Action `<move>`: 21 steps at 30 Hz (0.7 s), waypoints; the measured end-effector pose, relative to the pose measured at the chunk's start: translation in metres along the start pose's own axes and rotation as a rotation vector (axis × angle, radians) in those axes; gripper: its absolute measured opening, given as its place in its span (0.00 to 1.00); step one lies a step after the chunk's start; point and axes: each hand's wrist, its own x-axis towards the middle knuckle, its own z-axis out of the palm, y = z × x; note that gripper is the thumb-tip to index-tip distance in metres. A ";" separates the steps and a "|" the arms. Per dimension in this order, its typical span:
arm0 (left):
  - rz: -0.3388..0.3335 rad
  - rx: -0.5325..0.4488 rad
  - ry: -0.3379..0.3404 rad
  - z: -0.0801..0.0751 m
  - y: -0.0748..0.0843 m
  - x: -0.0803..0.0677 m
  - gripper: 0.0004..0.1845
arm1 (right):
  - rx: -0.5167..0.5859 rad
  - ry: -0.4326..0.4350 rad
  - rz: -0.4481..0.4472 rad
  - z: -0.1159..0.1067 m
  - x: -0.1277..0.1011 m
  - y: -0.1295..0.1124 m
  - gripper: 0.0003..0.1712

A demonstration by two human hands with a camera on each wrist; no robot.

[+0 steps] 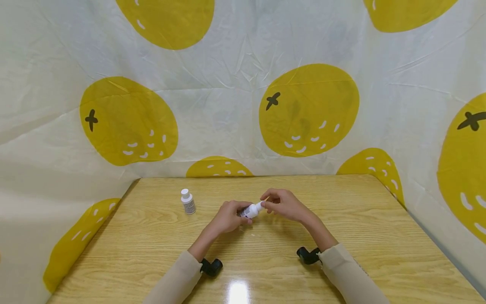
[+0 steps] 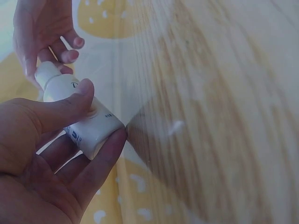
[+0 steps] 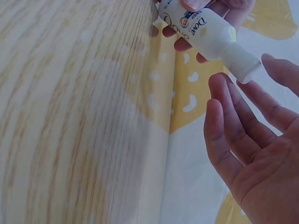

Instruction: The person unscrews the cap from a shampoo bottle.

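My left hand [image 1: 232, 216] grips a small white Dove bottle [image 1: 251, 210] by its body, tilted just above the wooden table [image 1: 341, 219]. In the left wrist view the thumb presses on the bottle [image 2: 88, 126] and the fingers curl under it. My right hand [image 1: 280, 203] is at the bottle's white cap [image 1: 260, 205] and appears to pinch it between thumb and forefinger. In the right wrist view the other fingers [image 3: 233, 121] lie loosely extended beside the cap [image 3: 243, 69], and the thumb is hidden.
A second small white bottle [image 1: 187, 202] with a white cap stands upright on the table, left of my hands. A white cloth printed with yellow oranges [image 1: 307, 109] hangs behind and at both sides. The table's edges run close to the cloth.
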 end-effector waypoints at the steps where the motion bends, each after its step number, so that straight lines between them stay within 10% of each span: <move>1: 0.000 -0.001 -0.001 0.000 0.000 0.000 0.21 | -0.001 0.001 0.003 0.000 0.001 0.004 0.15; 21: -0.001 -0.005 -0.004 0.000 0.000 0.001 0.21 | 0.017 -0.018 -0.006 0.000 0.002 0.006 0.13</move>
